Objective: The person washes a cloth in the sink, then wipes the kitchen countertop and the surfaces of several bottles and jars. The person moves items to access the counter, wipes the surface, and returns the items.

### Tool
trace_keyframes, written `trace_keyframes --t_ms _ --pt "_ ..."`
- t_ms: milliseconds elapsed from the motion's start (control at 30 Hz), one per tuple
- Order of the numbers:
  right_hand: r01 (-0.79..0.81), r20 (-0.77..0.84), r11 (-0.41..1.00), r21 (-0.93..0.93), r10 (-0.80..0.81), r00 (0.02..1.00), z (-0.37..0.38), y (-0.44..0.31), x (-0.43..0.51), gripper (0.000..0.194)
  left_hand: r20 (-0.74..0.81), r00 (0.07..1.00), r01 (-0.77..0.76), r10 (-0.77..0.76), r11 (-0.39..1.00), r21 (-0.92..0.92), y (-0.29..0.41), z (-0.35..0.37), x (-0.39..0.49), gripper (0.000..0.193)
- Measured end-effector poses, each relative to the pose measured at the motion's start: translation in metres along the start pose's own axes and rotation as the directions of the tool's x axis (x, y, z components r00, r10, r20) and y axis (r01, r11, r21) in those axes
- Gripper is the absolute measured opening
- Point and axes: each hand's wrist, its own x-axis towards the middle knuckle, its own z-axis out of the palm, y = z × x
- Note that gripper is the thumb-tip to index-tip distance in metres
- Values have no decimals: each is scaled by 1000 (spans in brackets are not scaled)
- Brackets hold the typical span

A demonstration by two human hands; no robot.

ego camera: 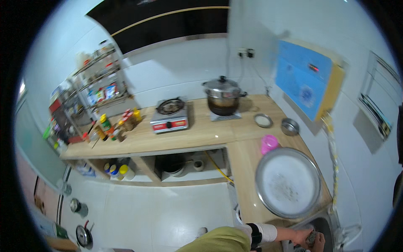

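At the lower right, my left hand is over the metal sink, its forearm in a white sleeve with a black strap. My fingers are closed around a small dark grey object, too small and blurred to name. My right hand grips the same object from the other side, partly cut off by the picture's lower edge. Just beyond the sink, a wide metal basin sits on the wooden counter. It holds whitish contents with dark specks. A pink plastic cup stands against its far rim.
Farther along are a metal bowl, a shallow dish, a lidded steamer pot and a portable gas stove. Several bottles stand near a wire rack. A blue water heater hangs on the right wall.
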Motion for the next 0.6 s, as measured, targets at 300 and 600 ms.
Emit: trace_keyframes --t_ms 300,600 --pt "317 526 929 189 -368 767 221 -89 48 39 -397 918 -68 18 991 -114 40 -129 -241 84" --pt "198 710 906 375 -418 567 546 -122 10 33 -848 58 211 527 824 526 0 -208 -521 34"
